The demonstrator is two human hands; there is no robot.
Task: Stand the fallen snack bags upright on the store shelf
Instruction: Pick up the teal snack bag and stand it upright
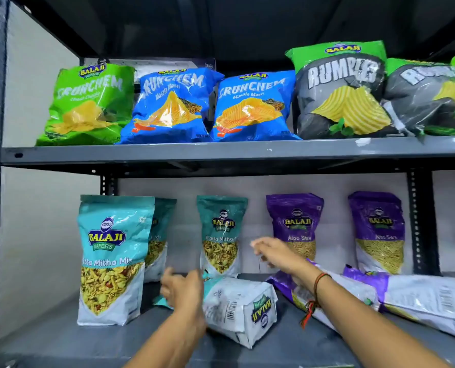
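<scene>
A teal snack bag (241,310) lies on its side in the middle of the lower shelf (61,338), its back with the barcode facing up and its logo upside down. The left hand (183,290) is at the bag's left end, fingers (167,281) loosely spread; motion blur hides whether they touch it. The right hand (272,252) hovers above and behind the bag with its fingers released, holding nothing; a red thread band (318,288) circles its wrist. To the right, two purple bags (420,298) lie flat, overlapping one another. Standing upright are a large teal bag (112,258) at the front left, two more teal ones (221,235) behind, and two purple bags (295,227) against the back wall. The upper shelf (221,151) carries green, blue and grey chip bags (253,107) leaning back.
</scene>
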